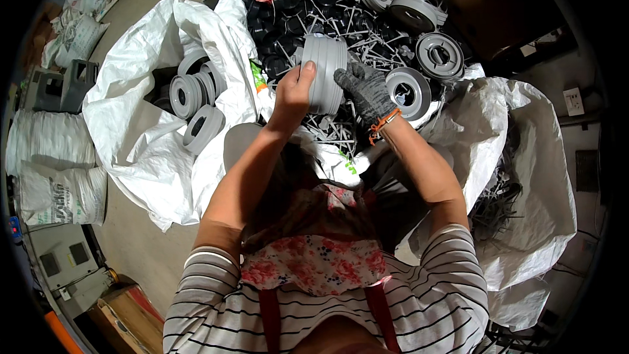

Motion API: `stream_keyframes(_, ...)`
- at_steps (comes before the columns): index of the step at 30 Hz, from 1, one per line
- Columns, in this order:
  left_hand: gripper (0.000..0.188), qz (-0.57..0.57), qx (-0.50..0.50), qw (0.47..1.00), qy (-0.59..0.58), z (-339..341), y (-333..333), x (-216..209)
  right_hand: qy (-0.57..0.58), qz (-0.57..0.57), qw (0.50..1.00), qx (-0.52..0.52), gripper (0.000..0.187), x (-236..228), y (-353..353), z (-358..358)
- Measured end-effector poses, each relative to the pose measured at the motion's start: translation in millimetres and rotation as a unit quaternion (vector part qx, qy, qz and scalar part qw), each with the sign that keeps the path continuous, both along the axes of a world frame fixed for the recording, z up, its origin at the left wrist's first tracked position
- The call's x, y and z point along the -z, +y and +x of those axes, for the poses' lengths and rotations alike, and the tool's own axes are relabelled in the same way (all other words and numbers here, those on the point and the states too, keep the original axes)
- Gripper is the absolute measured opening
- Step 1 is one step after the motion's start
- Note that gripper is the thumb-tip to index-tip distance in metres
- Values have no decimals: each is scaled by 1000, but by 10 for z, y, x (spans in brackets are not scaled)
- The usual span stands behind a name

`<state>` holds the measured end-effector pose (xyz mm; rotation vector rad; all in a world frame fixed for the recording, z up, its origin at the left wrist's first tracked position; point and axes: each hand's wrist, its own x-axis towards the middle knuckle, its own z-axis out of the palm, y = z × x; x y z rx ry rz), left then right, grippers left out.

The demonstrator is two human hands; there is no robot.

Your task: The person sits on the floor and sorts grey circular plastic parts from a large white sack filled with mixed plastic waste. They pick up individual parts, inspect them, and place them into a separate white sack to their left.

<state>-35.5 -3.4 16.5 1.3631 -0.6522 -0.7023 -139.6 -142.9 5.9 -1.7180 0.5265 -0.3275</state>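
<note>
In front of me I hold a stack of grey plastic rings (325, 72), upright on edge with its ribbed sides facing up. My bare left hand (293, 99) grips its left side, the thumb lying along the rim. At the right side, my right hand (368, 94), in a dark grey knit glove, has its fingers bent against the stack; some fingertips are hidden. Beneath lies a heap of thin grey plastic sprues (377, 46) and black round parts (282, 23). A loose grey ring (424, 99) rests just right of the glove.
To the left, an open white woven sack (141, 157) holds several grey rings (185, 96). Another white sack (537, 223) at right contains sprue scraps (495, 203). More grey rings (440, 54) lie at the far right of the heap. Filled sacks (62, 190) stand far left.
</note>
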Motion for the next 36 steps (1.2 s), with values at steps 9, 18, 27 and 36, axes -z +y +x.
stream_keyframes(9, 54, -8, -12, 998, 63, 41, -14, 41, 60, -271, 960, -34, 43, -114, 246, -109)
stream_keyframes(18, 41, 27, -179, 968, -176, -37, -142, 377, 8, -237, 971, 12, 20, -60, 150, 27)
stream_keyframes(27, 50, -87, -53, 987, 123, 46, -16, 199, 3, -285, 958, -37, 32, -35, 288, -26)
stream_keyframes(36, 48, 71, -97, 984, 134, 111, 30, 256, 52, -178, 982, -33, 33, -211, 394, -126)
